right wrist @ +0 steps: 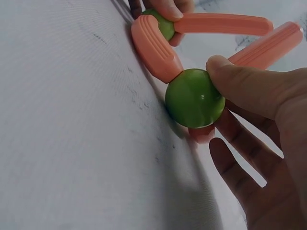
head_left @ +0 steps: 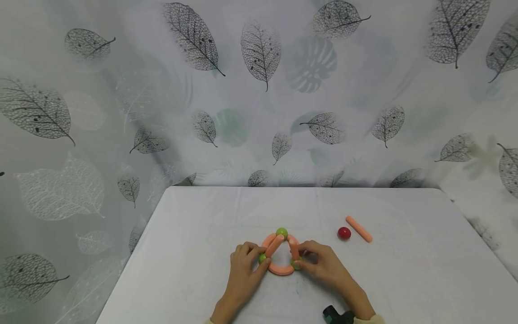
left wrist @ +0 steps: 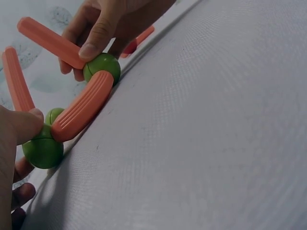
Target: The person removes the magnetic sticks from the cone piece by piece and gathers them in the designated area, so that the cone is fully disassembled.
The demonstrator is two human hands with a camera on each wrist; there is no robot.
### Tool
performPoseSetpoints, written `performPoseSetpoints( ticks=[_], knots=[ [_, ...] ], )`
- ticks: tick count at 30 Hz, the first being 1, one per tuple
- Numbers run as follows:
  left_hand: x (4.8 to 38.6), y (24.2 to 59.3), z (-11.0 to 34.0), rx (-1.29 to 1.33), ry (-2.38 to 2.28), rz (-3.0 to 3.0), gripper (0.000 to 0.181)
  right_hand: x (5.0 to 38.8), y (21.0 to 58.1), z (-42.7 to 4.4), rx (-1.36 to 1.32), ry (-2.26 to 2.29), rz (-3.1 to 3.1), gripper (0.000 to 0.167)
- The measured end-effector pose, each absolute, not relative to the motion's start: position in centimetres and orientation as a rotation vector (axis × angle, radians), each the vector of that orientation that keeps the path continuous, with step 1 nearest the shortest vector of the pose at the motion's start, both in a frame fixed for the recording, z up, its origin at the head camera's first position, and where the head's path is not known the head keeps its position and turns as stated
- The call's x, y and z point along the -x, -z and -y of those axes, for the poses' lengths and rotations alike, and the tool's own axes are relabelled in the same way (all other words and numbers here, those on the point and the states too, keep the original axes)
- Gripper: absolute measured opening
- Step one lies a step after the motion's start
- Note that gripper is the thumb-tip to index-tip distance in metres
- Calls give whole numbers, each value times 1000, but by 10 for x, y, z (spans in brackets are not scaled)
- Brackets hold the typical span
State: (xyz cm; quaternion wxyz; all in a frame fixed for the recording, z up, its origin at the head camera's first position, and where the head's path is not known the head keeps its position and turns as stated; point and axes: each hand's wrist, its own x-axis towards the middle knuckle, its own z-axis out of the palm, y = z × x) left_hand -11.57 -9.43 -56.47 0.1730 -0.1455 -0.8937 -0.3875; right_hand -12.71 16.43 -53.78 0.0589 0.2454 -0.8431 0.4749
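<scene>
A ring of curved orange rods joined by green balls lies on the white table. From its left and right balls, straight orange rods rise and lean inward. My left hand pinches the left green ball at the foot of its rod, thumb on the near side. With thumb and fingers, my right hand grips the right green ball, where the other straight rod begins. The far green ball is untouched. Some fingertips are hidden behind the parts.
A red ball and a loose straight orange rod lie to the right, beyond my right hand. A leaf-patterned curtain hangs behind the table. A black strapped device sits at my right wrist.
</scene>
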Motion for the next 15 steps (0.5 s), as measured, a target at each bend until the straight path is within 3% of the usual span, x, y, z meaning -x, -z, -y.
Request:
performPoseSetpoints(
  ticks=[15],
  knots=[
    [115, 564, 94, 418, 1103, 2536, 20, 127, 538, -163, -791, -1441, 2448, 31]
  ],
)
